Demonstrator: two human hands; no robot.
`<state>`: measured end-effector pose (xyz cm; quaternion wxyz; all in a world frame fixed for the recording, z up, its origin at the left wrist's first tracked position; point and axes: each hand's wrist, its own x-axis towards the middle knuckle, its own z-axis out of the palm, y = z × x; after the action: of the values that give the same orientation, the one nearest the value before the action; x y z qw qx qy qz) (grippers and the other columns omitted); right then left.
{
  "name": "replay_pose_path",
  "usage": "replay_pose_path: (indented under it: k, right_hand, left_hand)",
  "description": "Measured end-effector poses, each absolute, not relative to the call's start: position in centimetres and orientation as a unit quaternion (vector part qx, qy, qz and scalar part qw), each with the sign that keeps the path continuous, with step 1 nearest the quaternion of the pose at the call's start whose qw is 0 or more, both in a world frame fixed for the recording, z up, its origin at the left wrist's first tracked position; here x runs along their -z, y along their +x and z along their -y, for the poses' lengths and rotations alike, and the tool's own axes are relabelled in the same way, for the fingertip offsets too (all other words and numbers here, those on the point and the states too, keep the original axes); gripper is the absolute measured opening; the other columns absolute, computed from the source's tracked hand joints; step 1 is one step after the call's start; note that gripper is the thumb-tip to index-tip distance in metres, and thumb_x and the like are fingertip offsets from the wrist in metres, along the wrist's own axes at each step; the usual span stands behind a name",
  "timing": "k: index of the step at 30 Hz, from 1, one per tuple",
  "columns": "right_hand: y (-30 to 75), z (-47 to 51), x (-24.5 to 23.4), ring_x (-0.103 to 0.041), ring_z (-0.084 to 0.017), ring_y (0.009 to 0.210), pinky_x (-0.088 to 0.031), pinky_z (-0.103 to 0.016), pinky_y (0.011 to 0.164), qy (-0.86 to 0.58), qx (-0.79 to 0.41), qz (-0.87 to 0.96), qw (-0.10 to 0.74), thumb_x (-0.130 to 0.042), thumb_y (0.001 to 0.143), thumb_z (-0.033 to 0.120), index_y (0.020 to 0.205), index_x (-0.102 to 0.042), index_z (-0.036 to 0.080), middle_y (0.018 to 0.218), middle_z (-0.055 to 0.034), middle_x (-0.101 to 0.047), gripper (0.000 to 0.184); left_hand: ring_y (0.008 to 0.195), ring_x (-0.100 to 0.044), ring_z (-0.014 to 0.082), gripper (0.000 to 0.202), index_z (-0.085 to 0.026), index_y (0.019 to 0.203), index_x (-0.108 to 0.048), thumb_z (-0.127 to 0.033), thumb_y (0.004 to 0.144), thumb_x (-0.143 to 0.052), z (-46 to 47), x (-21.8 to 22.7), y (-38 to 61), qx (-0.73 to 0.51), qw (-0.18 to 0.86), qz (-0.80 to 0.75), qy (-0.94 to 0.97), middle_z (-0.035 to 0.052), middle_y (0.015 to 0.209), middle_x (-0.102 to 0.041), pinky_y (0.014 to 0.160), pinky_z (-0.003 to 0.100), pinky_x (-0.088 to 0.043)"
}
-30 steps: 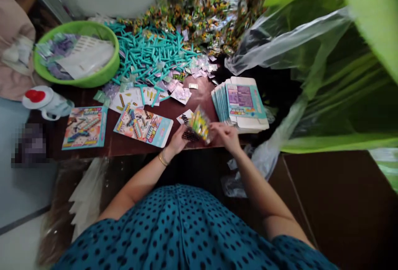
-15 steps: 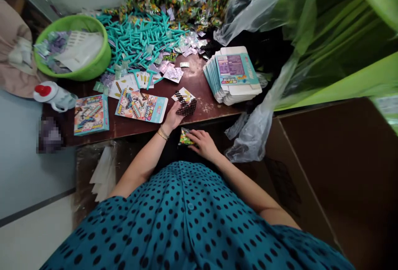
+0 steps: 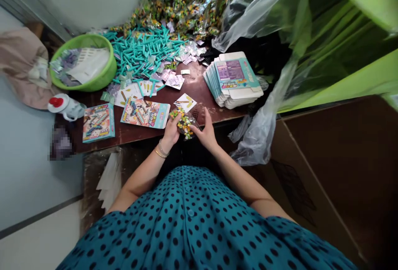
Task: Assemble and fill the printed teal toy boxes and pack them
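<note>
A left hand (image 3: 172,131) pinches a flattish, clear plastic packet of yellow-and-green pieces (image 3: 184,123); the right hand (image 3: 208,134) spreads open, thumb at its edge. A light, even hold should serve best.

Clear plastic pouch of yellow-green pieces (image 3: 185,126): glossy, crinkled film. Dark red-brown tabletop (image 3: 196,84): slight sheen, scuffed rough in patches. Green oval plastic basin (image 3: 101,83): smooth. Stacked teal-and-white cartons (image 3: 239,72): smooth printed card. Teal black-dotted shirt (image 3: 186,232): matt cloth. Thin gold-coloured bangle (image 3: 160,152): shiny, metal from where I'm standing.
</note>
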<state>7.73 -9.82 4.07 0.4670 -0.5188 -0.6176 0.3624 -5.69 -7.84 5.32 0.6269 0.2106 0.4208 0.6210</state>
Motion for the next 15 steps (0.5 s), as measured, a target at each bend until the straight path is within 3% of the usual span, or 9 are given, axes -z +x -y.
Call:
replay_pose_path:
  k: [2, 4, 6, 8, 10, 12, 15]
  right_hand:
    - [7.3, 10.1, -3.3, -0.057, -0.031, 0.133, -0.048, -0.051, 0.113, -0.472, -0.515, 0.517, 0.495, -0.071, 0.081, 0.063, 0.155, -0.037, 0.024, 0.148, -0.0132, -0.057, 0.09]
    - [7.0, 10.1, -2.7, -0.069, -0.028, 0.115, -0.057, -0.046, 0.101, -0.429, -0.624, 0.428, 0.493, -0.073, 0.08, 0.061, 0.144, -0.047, 0.025, 0.131, -0.0102, -0.069, 0.079]
    - [7.3, 9.6, -2.4, -0.073, -0.026, 0.102, -0.061, -0.041, 0.092, -0.422, -0.658, 0.375, 0.499, -0.077, 0.076, 0.057, 0.131, -0.056, 0.025, 0.12, -0.008, -0.075, 0.067]
    - [8.6, 8.7, -2.0, -0.075, -0.024, 0.095, -0.062, -0.038, 0.088, -0.442, -0.644, 0.35, 0.518, -0.081, 0.071, 0.053, 0.119, -0.06, 0.025, 0.112, -0.0058, -0.077, 0.061]
    - [10.2, 7.7, -1.5, -0.075, -0.022, 0.091, -0.062, -0.036, 0.085, -0.469, -0.618, 0.34, 0.532, -0.084, 0.066, 0.052, 0.113, -0.06, 0.025, 0.107, -0.0039, -0.077, 0.059]
    - [11.6, 7.1, -0.9, -0.075, -0.022, 0.09, -0.061, -0.036, 0.084, -0.485, -0.604, 0.343, 0.531, -0.084, 0.064, 0.052, 0.109, -0.06, 0.025, 0.103, -0.0032, -0.078, 0.058]
    - [12.1, 7.2, -0.4, -0.074, -0.022, 0.093, -0.06, -0.037, 0.087, -0.482, -0.61, 0.352, 0.521, -0.084, 0.066, 0.05, 0.108, -0.061, 0.024, 0.105, -0.0036, -0.078, 0.054]
  left_hand:
    - [0.113, -0.067, 0.0248, 0.03, -0.02, 0.103, -0.073, -0.038, 0.081, -0.081, 8.6, -6.0, -5.6, -0.624, 0.552, -0.46, 0.306, 0.0051, 0.107, -0.074, 0.11, 0.039, -0.046]
    - [0.121, -0.063, 0.0279, 0.034, -0.022, 0.109, -0.073, -0.041, 0.082, -0.081, 9.5, -6.7, -5.9, -0.604, 0.463, -0.496, 0.418, 0.009, 0.117, -0.072, 0.114, 0.039, -0.042]
    - [0.137, -0.053, 0.0327, 0.052, -0.022, 0.127, -0.068, -0.041, 0.081, -0.082, 10.2, -7.2, -7.1, -0.559, 0.378, -0.516, 0.528, 0.0141, 0.138, -0.063, 0.121, 0.042, -0.034]
    - [0.153, -0.033, 0.0375, 0.076, -0.022, 0.142, -0.059, -0.039, 0.074, -0.088, 10.4, -7.1, -9.6, -0.496, 0.287, -0.544, 0.613, 0.0163, 0.157, -0.047, 0.129, 0.049, -0.016]
    - [0.158, -0.018, 0.0408, 0.084, -0.021, 0.144, -0.058, -0.036, 0.069, -0.091, 10.3, -6.6, -13.1, -0.43, 0.203, -0.591, 0.651, 0.0172, 0.163, -0.04, 0.13, 0.055, 0.0]
    - [0.155, -0.028, 0.0405, 0.067, -0.019, 0.137, -0.065, -0.036, 0.075, -0.085, 9.9, -6.2, -16.8, -0.397, 0.152, -0.629, 0.651, 0.0182, 0.155, -0.05, 0.13, 0.058, -0.003]
    - [0.138, -0.054, 0.0317, 0.04, -0.019, 0.124, -0.072, -0.043, 0.094, -0.063, 9.9, -6.7, -21.3, -0.454, 0.103, -0.636, 0.615, 0.0155, 0.137, -0.067, 0.125, 0.052, -0.03]
